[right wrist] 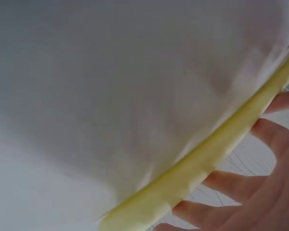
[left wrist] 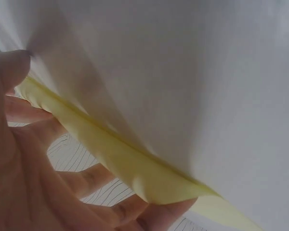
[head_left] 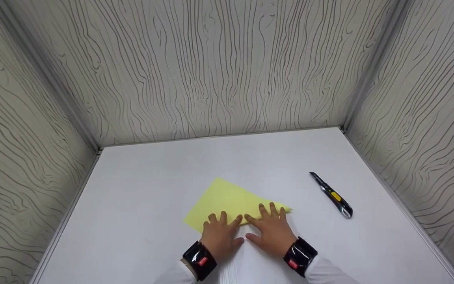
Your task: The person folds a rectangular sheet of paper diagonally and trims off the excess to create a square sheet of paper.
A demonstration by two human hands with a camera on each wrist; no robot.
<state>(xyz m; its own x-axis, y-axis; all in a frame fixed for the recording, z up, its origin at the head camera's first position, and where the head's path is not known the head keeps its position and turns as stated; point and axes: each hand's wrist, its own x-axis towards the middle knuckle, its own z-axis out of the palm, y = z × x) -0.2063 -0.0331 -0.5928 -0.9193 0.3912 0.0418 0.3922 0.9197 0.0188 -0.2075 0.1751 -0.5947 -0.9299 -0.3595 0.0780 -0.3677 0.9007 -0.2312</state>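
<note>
A folded yellow paper, roughly triangular, lies flat on the white table near its front middle. My left hand lies palm down with straight fingers pressing the paper's near edge. Beside it, my right hand presses the same edge, fingers spread, thumbs nearly meeting. In the left wrist view the yellow paper shows as a strip under my fingers. The right wrist view shows the paper's edge under spread fingers.
A black and yellow utility knife lies on the table to the right of the paper, well apart from my right hand. Wood-grain panels wall in the table at the back and on both sides.
</note>
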